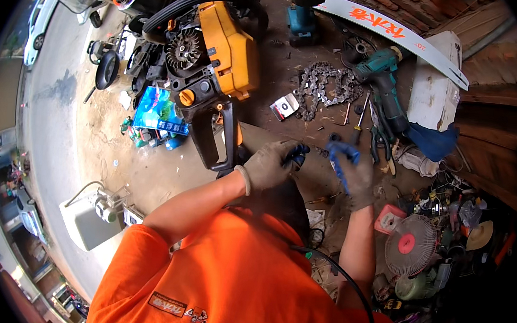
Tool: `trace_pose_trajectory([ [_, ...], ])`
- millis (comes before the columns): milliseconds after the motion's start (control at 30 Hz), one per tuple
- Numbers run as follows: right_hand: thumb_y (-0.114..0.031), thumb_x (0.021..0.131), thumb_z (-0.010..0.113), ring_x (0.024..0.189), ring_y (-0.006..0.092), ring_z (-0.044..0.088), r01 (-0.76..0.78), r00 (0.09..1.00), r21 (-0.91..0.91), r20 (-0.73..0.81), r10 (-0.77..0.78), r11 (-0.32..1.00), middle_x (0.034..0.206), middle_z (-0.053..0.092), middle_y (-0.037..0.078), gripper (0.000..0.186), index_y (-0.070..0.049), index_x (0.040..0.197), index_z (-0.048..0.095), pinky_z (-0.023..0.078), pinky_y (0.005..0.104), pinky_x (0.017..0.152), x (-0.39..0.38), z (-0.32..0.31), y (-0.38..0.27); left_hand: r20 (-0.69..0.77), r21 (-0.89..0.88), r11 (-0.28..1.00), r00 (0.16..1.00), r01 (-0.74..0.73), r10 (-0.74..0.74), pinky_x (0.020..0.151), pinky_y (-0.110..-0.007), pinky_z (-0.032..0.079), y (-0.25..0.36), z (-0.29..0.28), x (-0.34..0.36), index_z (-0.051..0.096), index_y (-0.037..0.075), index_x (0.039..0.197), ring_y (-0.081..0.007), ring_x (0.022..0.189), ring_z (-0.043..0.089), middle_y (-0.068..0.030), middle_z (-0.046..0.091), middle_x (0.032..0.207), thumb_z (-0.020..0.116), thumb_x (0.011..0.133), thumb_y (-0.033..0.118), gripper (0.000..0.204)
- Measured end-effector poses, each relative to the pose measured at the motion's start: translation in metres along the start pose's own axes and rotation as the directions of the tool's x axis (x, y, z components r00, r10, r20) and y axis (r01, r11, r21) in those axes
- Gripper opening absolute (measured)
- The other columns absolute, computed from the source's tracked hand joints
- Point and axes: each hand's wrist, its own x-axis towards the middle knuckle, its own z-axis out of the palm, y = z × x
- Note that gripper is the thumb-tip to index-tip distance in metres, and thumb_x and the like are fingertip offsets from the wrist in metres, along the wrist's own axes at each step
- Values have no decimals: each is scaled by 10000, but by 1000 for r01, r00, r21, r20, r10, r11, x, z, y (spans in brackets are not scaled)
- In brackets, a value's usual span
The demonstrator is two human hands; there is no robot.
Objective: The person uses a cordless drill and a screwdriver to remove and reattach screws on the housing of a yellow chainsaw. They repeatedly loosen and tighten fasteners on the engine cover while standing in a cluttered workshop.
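Observation:
Both my hands wear grey gloves with blue palms and fingertips, above the near edge of the worktable. My left hand (pixel 270 164) is closed, its fingertips pressed together; what they hold, if anything, I cannot make out. To its right my right hand (pixel 356 175) is raised with thumb and fingers apart, nothing visible in it. Left of my left hand stands a chainsaw body (pixel 234 55) with an orange-yellow cover, a bare finned flywheel (pixel 184 50) and a black rear handle (pixel 229 135). Beyond the hands lie a saw chain (pixel 326 92) and a small white-and-red box (pixel 285 106).
A teal cordless driver (pixel 383 80), a screwdriver (pixel 357 133) and pliers (pixel 377 148) lie at the right. Behind are another teal power tool (pixel 301 21) and a white guide bar (pixel 393 32). A fan (pixel 411 245) stands among clutter at lower right; a stool-like white box (pixel 90 217) at left.

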Motion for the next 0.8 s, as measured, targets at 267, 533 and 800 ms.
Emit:
trace_pose_trajectory([
  [267, -224, 848, 672, 996, 422, 653, 117, 869, -954, -35, -493, 275, 1148, 650, 244, 446, -165, 1289, 638, 527, 518, 872, 76, 12, -46, -65, -68, 986, 985, 154, -158, 887, -441, 521, 9, -4, -3, 667, 24, 1169, -402, 1012, 661, -231, 688, 1053, 672, 835, 137, 353],
  [533, -344, 825, 677, 1005, 388, 645, 234, 805, -972, 196, -559, -4, 1099, 646, 200, 414, -165, 1198, 685, 532, 487, 839, 121, -4, -48, -95, -134, 974, 976, 183, -196, 818, -409, 519, -1, -3, -6, 665, 14, 1146, -314, 917, 649, -174, 673, 999, 675, 870, 201, 333],
  [800, -343, 852, 673, 951, 370, 673, 97, 775, -971, -63, -628, 218, 1033, 669, 201, 346, -94, 1092, 669, 548, 474, 811, 130, 10, -39, -140, -145, 982, 980, 124, -144, 632, -313, 511, -15, 12, -9, 665, 11, 1145, -116, 687, 622, -71, 684, 778, 658, 950, 227, 290],
])
